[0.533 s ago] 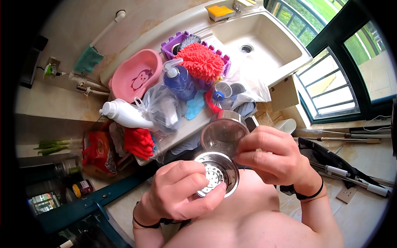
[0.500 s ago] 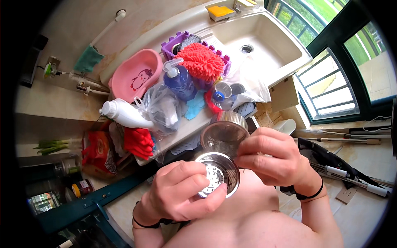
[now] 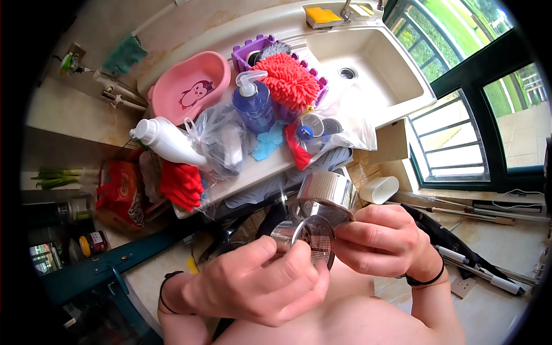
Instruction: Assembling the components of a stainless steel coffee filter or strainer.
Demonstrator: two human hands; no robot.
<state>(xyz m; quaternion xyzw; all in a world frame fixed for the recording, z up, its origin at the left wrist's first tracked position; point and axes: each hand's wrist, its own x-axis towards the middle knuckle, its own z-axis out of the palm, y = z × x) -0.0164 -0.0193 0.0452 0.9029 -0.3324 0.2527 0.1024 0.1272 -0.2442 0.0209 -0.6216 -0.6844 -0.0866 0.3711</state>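
My left hand is closed around a small perforated metal strainer basket, tilted so that its round mouth faces right. Its shiny rim stands against a second, larger mesh-walled metal strainer basket just above. Thumb and fingers of my right hand pinch the edge of that upper basket, close to the rim of the lower one. Both baskets are in the air in front of my chest. My left fingers hide part of the lower basket.
Beyond my hands, a white counter holds a pink basin, a blue pump bottle, a white bottle, a purple basket with a red chenille mitt, and plastic bags. A sink lies at the far right, beside windows.
The lower basket has turned from mouth-up to tilted sideways. My left fingers have shifted from inside it to around its outside. The upper basket has tipped and sits lower in view.
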